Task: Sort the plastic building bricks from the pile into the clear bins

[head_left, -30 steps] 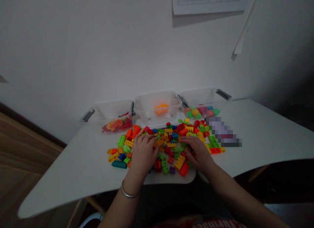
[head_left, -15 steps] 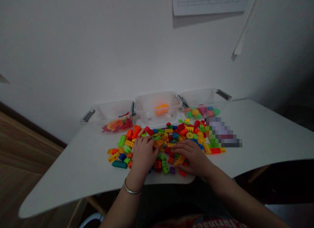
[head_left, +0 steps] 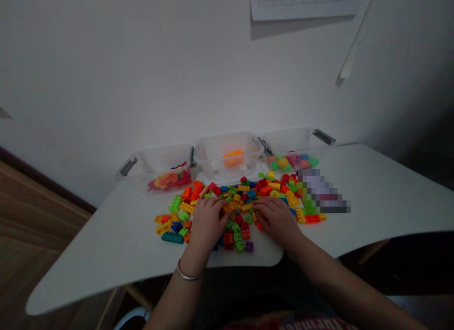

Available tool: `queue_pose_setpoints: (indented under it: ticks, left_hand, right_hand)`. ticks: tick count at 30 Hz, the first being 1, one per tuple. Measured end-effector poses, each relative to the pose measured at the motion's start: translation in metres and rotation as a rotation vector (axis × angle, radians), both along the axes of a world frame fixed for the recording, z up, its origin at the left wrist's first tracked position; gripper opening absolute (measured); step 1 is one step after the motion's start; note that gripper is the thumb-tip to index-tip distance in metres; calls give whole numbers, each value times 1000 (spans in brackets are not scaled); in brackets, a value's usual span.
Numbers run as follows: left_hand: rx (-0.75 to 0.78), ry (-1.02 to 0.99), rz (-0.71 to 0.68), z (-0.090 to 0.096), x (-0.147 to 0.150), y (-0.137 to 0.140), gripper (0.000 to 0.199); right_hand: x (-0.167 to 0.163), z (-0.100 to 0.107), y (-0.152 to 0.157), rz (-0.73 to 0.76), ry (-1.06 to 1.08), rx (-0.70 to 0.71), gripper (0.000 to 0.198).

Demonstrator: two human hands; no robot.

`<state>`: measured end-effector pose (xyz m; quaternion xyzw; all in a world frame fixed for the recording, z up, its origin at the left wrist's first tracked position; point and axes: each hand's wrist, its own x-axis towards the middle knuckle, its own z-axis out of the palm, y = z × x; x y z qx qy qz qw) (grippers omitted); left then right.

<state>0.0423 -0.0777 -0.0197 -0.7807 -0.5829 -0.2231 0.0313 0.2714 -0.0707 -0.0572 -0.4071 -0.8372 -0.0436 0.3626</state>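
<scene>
On one white table (head_left: 372,193), two hands (head_left: 208,221) among blocks (head_left: 175,204), three bins (head_left: 212,168) behind

On the white counter (head_left: 106,240), red, orange, yellow, green, blue and purple are mixed in the brick pile (head_left: 232,206). Behind the pile, an orange piece (head_left: 234,158) is seen through a clear bin (head_left: 209,167); high above the pile, white paper (head_left: 305,12) is patterned with a grid.

- A pale wall (head_left: 142,60) fills the upper view, dimly lit, darkening toward the right.
- A gridded paper sheet (head_left: 305,9) and a white strip (head_left: 357,42) hang on it.
- A white table (head_left: 400,197) with rounded corners stands against the wall.
- A brown wood-grained surface (head_left: 39,245) shows lower left (floor or furniture, hard to tell).
</scene>
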Motion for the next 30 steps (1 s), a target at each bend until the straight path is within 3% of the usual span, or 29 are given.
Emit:
queue_pose_setpoints:
  ticks: [6,14,21,23,28,30]
  left_hand:
    - [-38,-54,-48,5,1,0,24]
    - [-53,-72,-232,14,19,-14,27]
    - [-101,-75,-259,12,28,-21,23]
    - [-122,-75,-274,13,25,-23,36]
    - [-134,53,-371,8,14,-24,101]
    - [-126,97,-351,4,13,-22,105]
  right_hand:
    - [0,0,3,-22,32,3,19]
    - [-3,7,-12,64,38,69,29]
    - [-5,6,-11,96,29,8,18]
    - [-5,6,-10,50,33,10,16]
    - [-3,5,-9,-93,67,45,15]
    - [-2,3,-8,-123,77,44,15]
